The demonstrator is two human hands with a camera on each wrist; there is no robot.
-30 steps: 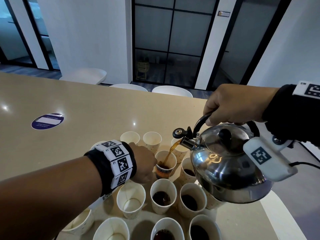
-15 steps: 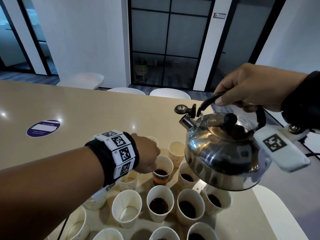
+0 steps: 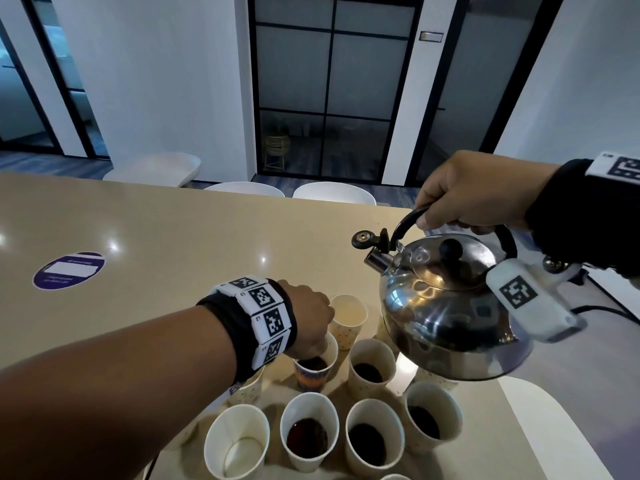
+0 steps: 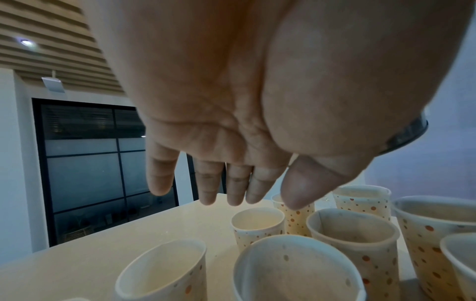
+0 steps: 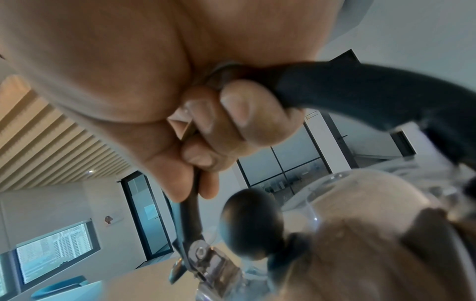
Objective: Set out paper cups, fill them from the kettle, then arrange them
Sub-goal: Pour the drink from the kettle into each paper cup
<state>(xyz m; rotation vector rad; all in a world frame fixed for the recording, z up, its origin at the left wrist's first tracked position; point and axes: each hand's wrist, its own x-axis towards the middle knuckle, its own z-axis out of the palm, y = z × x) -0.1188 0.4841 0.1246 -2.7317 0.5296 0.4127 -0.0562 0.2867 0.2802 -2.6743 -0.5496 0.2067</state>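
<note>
I am gripping the shiny steel kettle (image 3: 446, 306) by its black handle with my right hand (image 3: 474, 192), level, above the cups at 3 o'clock. My left hand (image 3: 308, 320), fingers loose, is hovering over an empty dotted paper cup (image 3: 348, 320) at 12 o'clock. Steadying it before tipping seems wise.

An office: glass partition doors (image 3: 329, 91), long meeting table (image 3: 173, 237), white chairs (image 3: 334, 194).

Left forearm reaches forward, left hand (image 4: 231, 114) palm-down, fingers (image 4: 208, 183) straight and relaxed, thumb alongside (gripping nothing). Right hand (image 3: 474, 192) is raised at the right, knuckles up, fingers (image 5: 231, 122) curled tight round a black handle (image 5: 360, 91).
</note>
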